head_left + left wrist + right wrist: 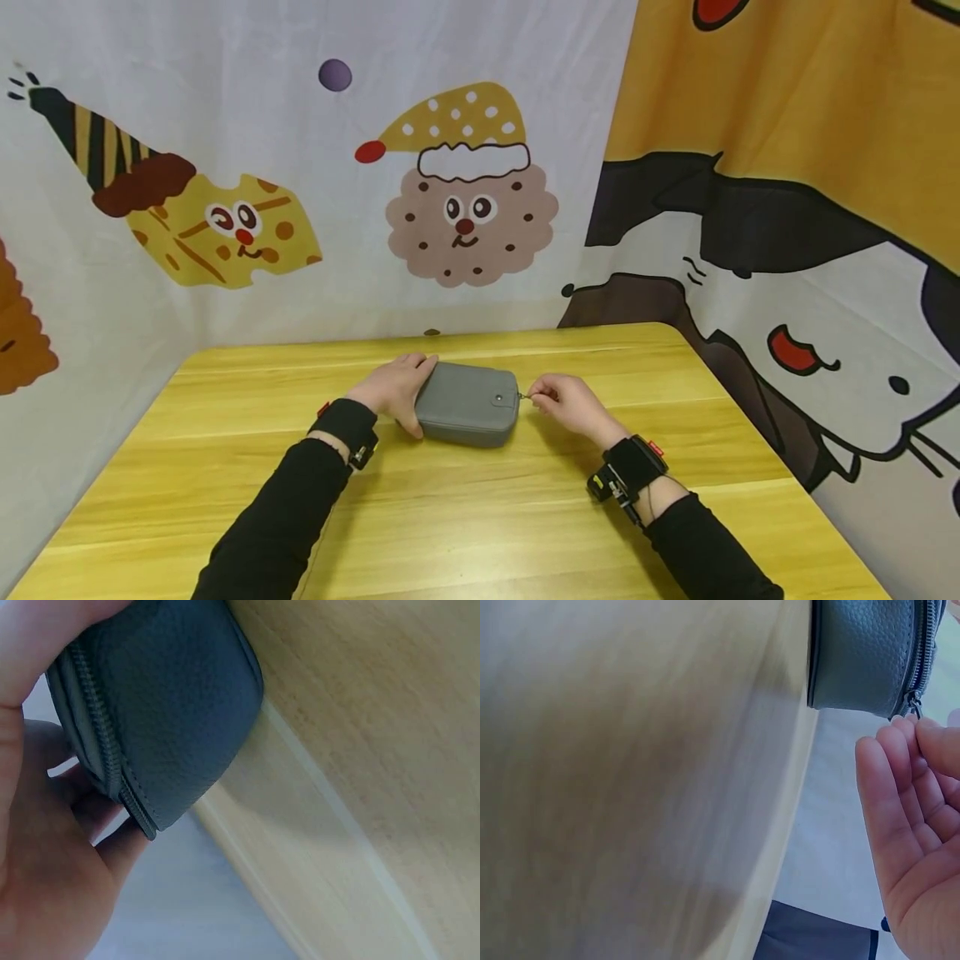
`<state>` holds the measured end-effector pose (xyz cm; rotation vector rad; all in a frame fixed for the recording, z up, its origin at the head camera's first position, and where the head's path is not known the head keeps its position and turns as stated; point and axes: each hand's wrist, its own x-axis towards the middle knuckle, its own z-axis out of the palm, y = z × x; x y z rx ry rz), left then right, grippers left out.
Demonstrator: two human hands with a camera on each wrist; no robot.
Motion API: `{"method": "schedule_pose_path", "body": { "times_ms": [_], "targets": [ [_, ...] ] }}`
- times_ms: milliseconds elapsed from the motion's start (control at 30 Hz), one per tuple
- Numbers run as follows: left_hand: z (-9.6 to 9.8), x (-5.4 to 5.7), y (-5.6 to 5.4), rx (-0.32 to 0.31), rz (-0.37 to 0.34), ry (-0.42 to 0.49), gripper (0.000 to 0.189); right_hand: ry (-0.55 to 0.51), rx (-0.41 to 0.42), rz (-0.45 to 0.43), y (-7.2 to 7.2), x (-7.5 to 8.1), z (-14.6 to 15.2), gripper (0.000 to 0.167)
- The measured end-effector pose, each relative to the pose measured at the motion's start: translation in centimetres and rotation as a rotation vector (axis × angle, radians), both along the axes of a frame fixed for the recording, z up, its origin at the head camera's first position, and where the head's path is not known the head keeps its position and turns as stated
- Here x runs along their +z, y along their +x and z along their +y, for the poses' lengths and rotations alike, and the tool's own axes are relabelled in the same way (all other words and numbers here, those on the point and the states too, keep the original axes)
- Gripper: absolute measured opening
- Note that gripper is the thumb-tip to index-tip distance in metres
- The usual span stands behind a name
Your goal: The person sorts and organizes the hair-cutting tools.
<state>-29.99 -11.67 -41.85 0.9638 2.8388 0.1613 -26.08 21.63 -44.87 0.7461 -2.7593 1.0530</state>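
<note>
A grey leather-look zip case [467,400] lies flat on the table, a small snap tab on its top near the right end. My left hand [392,390] grips its left end, thumb at the near side and fingers over the far side. In the left wrist view the zip [97,720] runs along the case's edge beside those fingers. At the opposite end, my right hand [573,404] pinches the small metal zipper pull [525,396] between thumb and fingertips. The right wrist view shows the slider [913,699] at the case's corner; the fingertips partly hide the pull.
The wood-grain table [465,525] extends around the case on all sides. Behind it hangs a cloth backdrop [465,50] with cartoon prints, reaching down to the table's far edge. Both wrists wear black camera straps [633,467].
</note>
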Motion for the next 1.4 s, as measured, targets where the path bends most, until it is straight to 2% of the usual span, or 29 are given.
{"method": "schedule_pose_path", "body": {
  "times_ms": [267,600,900,1133,1400],
  "targets": [
    [0.0,-0.4,-0.3,-0.007,0.027,-0.013,0.131,0.079,0.008,0.083,0.4,0.5,0.2,0.006],
    [-0.2,-0.5,-0.2,-0.005,0.033,-0.002,0.13,0.12,0.05,0.115,0.8,0.9,0.0,0.005],
    [-0.1,-0.7,-0.3,-0.002,0.045,-0.001,0.129,0.114,0.11,0.09,1.7,1.3,-0.1,0.005],
    [-0.2,-0.7,-0.2,0.003,0.057,-0.009,0.13,0.095,0.172,0.027,2.4,1.5,-0.3,0.004],
    [-0.1,-0.6,-0.2,0.014,0.046,0.004,0.131,0.078,0.189,0.019,2.6,1.4,-0.5,0.005]
  ]
}}
